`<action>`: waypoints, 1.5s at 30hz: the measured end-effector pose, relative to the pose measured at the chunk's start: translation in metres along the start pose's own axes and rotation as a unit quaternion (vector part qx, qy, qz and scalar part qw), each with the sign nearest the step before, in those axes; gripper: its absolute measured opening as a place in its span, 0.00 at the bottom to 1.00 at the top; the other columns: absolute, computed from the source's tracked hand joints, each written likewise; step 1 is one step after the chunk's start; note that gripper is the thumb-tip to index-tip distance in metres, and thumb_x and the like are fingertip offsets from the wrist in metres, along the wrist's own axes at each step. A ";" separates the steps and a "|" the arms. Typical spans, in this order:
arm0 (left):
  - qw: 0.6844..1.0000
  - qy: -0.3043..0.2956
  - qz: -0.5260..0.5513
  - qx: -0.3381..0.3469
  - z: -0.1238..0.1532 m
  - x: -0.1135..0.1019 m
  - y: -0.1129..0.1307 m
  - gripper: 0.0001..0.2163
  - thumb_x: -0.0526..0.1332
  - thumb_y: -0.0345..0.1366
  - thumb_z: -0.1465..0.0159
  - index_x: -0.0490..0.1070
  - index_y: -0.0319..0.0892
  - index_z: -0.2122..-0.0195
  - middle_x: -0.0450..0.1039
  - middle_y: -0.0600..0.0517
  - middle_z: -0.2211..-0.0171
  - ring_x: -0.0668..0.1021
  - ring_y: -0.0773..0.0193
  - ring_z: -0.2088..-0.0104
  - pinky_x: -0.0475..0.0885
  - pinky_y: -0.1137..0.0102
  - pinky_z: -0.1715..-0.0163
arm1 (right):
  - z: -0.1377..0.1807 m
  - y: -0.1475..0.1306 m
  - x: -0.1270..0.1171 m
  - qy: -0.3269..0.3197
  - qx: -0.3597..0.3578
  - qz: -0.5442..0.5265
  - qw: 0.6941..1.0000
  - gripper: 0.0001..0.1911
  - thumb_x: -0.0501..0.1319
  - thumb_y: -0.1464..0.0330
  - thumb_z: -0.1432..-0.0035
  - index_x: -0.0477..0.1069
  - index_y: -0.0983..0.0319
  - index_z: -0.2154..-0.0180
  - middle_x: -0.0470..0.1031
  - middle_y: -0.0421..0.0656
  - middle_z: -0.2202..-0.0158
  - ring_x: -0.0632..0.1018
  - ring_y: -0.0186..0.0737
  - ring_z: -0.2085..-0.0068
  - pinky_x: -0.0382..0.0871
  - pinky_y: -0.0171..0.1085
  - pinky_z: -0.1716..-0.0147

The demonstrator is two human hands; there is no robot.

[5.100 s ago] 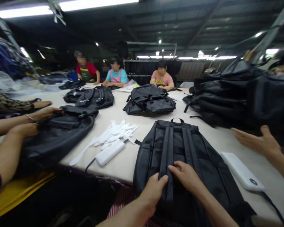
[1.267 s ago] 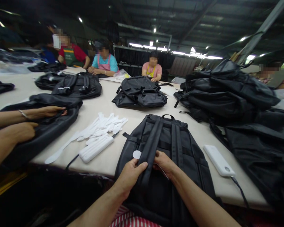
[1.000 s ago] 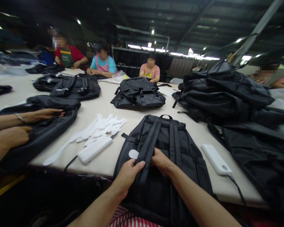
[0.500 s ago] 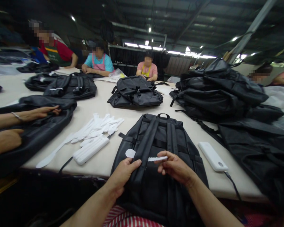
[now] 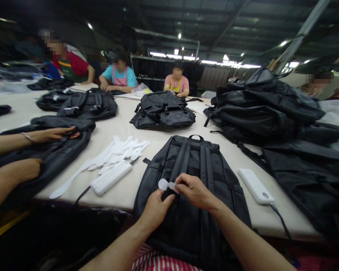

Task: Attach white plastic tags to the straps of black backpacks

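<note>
A black backpack (image 5: pixel 186 226) lies in front of me, straps up and its top handle pointing away. A white paper strip (image 5: pixel 163 184) with rounded ends crosses one shoulder strap (image 5: pixel 182 156); part of it is hidden behind the strap. My left hand (image 5: pixel 155 207) is closed on that shoulder strap, thumb on top, just below the strip's round end. Between the fingertips of my right hand (image 5: pixel 192 190) is the strip's other end, pinched close beside the round end. Some of the strip is covered by my right fingers.
White paper strips (image 5: pixel 121 152) lie heaped at the left beside a white power bank (image 5: pixel 111 177) with a cable. Another white power bank (image 5: pixel 255 186) lies right. Backpacks are piled (image 5: pixel 265 109) at the right. A co-worker's hands (image 5: pixel 56 134) work on a bag at left.
My right hand has moved left, bringing its end of the paper strip over the shoulder strap toward the round end. My left hand still grips the strap.
</note>
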State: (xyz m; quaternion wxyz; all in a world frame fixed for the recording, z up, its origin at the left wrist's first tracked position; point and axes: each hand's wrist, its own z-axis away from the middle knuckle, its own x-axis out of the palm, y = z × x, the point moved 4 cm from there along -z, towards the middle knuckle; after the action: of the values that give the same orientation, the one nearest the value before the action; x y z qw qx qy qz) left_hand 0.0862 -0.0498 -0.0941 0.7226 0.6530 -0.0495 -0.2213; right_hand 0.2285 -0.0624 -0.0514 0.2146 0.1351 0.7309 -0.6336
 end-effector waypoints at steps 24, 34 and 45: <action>0.916 0.106 -0.346 0.173 0.006 -0.001 0.000 0.09 0.50 0.38 0.37 0.68 0.43 0.63 0.74 0.50 0.68 0.76 0.60 0.65 0.68 0.68 0.66 | 0.007 0.062 0.047 0.103 0.128 -0.242 0.956 0.07 0.61 0.66 0.53 0.65 0.63 0.73 0.65 0.35 0.80 0.66 0.29 0.80 0.61 0.30 0.80; 0.942 0.141 -0.256 0.164 0.012 -0.010 -0.003 0.08 0.53 0.42 0.38 0.65 0.43 0.66 0.73 0.51 0.69 0.76 0.60 0.67 0.69 0.67 0.66 | 0.006 0.056 0.046 0.107 0.108 -0.216 0.965 0.08 0.63 0.65 0.54 0.67 0.62 0.75 0.66 0.35 0.78 0.65 0.28 0.77 0.59 0.29 0.77; 0.938 0.136 -0.250 0.199 0.016 -0.012 -0.006 0.06 0.51 0.37 0.36 0.65 0.43 0.65 0.72 0.52 0.69 0.75 0.62 0.67 0.69 0.68 0.65 | 0.002 0.040 0.042 0.134 0.078 -0.088 0.984 0.07 0.62 0.68 0.53 0.67 0.62 0.78 0.67 0.36 0.76 0.68 0.31 0.72 0.60 0.30 0.71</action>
State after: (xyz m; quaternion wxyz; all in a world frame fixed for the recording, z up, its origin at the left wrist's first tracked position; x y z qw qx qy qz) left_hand 0.0683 -0.0605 -0.0951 0.4991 0.7987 0.1711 -0.2893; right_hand 0.2111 -0.0614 -0.1068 0.0468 0.1702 0.7103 -0.6814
